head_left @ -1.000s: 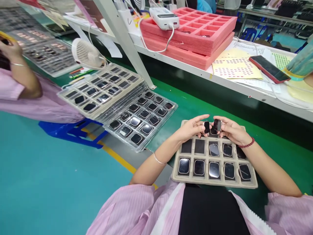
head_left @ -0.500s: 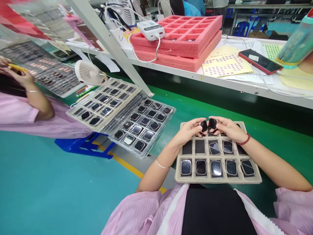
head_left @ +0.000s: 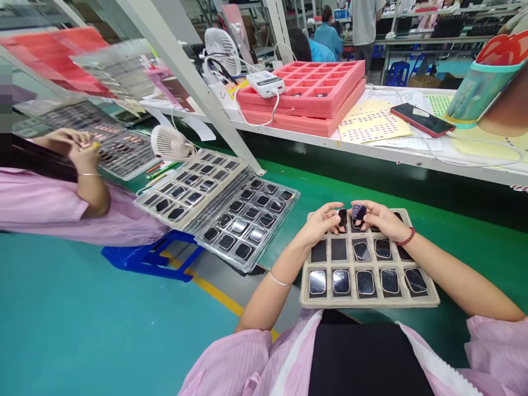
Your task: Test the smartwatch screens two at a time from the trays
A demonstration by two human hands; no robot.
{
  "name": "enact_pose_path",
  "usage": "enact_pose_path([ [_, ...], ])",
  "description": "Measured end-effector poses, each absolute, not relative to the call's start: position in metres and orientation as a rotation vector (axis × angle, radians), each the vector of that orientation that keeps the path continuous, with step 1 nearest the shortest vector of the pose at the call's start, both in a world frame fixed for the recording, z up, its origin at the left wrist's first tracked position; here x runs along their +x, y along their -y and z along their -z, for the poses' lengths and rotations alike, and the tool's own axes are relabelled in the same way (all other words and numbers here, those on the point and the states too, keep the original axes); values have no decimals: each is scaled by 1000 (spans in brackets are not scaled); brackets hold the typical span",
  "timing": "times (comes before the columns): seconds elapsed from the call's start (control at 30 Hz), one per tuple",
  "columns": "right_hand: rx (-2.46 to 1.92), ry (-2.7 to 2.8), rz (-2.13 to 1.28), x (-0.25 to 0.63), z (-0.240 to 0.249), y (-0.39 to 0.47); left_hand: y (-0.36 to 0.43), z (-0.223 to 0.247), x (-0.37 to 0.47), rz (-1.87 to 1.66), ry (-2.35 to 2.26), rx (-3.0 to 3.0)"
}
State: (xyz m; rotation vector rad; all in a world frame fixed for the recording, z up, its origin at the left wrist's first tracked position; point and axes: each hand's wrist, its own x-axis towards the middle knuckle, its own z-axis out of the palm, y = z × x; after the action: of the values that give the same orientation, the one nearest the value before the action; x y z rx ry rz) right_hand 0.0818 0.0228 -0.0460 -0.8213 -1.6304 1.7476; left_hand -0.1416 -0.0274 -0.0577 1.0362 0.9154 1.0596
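Pinched in my left hand (head_left: pixel 324 222) is a dark square watch face (head_left: pixel 342 218), turned partly edge-on. My right hand (head_left: pixel 377 219) grips a second watch face (head_left: pixel 358 212), its glossy screen turned up towards me. Both hands are close together above the far row of a beige compartment tray (head_left: pixel 373 302). The tray's near row holds several watch faces (head_left: pixel 365 282), one in each pocket. In the middle row, the two left pockets show only dark lining, and watch faces lie in pockets to the right. My hands hide part of the far row.
Left of me lie a clear plastic tray (head_left: pixel 251 264) of watch faces and a stacked beige tray (head_left: pixel 175 223). A small white fan (head_left: pixel 167 142) stands behind. Pink foam trays (head_left: pixel 325 125), a phone (head_left: pixel 421 120) and a teal cup (head_left: pixel 480 93) occupy the shelf. A co-worker's arm (head_left: pixel 93 187) is at left.
The watch face in my left hand has turned more edge-on, and the one in my right hand now catches light. My view has shifted slightly; the co-worker's hands have moved.
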Motion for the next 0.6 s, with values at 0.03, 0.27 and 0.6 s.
enact_pose_path([
  [0.03, -822, 1640, -1733, 82, 46, -22, 28, 57, -141, -1057, -928, 1022],
  [0.27, -864, 1678, -1640, 81, 47, -19, 30, 49, -136, -1054, -1007, 1011],
  [0.6, -856, 1640, -1644, 83, 41, -18, 30, 50, -138, -1054, -971, 1024],
])
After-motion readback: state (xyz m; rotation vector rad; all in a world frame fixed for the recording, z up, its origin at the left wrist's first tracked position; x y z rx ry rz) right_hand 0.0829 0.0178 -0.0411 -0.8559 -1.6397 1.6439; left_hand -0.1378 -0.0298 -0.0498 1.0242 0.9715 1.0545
